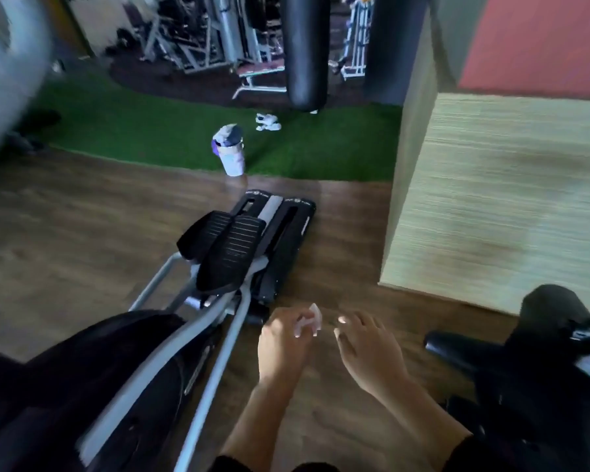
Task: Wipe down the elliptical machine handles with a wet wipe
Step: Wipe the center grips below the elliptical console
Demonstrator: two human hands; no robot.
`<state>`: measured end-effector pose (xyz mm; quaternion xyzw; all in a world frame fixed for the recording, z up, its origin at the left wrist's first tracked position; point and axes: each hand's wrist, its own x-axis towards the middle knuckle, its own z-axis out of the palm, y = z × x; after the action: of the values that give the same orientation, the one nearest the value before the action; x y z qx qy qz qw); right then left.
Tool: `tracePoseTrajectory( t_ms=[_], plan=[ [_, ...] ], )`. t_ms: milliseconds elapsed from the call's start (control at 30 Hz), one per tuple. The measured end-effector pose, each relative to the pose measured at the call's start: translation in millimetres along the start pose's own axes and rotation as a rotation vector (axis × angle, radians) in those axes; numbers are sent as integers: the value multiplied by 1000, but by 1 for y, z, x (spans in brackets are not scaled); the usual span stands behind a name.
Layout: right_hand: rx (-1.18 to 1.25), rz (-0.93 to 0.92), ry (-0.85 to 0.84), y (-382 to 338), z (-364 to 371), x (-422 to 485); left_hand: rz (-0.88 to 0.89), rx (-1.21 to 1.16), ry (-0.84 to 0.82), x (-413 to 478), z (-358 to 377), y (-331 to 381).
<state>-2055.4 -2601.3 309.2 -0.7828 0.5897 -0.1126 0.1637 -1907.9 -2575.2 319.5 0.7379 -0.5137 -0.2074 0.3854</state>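
Single head-worn wide-angle view, pitched forward and down. Closest to the lens are left hand (281, 342) and right hand (368, 349), low centre. Elliptical machine (225, 250) runs from lower left up to mid-frame, seen from above on wooden floor (65, 233). Green turf (150, 131) and punching bag (307, 49) sit far, at top. Edges are blurred.

The small white wet wipe (310, 318) is mostly hidden inside the curled fingers (288, 322) of the left hand (282, 344), only a corner showing. The black and grey elliptical machine (140, 364) runs off the bottom left edge, and a pale shape (12, 59) at upper left is too blurred to identify.
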Motion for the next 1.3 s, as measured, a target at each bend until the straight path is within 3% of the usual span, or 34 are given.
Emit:
tracePoseTrajectory(
  t_ms=[267, 400, 900, 1300],
  plan=[
    [75, -304, -126, -12, 6, 122, -274, -9, 296, 69, 0, -8],
    [63, -422, -167, -30, 16, 190, -374, -15, 336, 126, -4, -19],
    [143, -833, -322, -116, 27, 411, -532, 153, 670, 291, -31, -28],
    [203, -1401, -422, -229, 15, 513, -745, 172, 1352, 370, -75, 2]
  ],
)
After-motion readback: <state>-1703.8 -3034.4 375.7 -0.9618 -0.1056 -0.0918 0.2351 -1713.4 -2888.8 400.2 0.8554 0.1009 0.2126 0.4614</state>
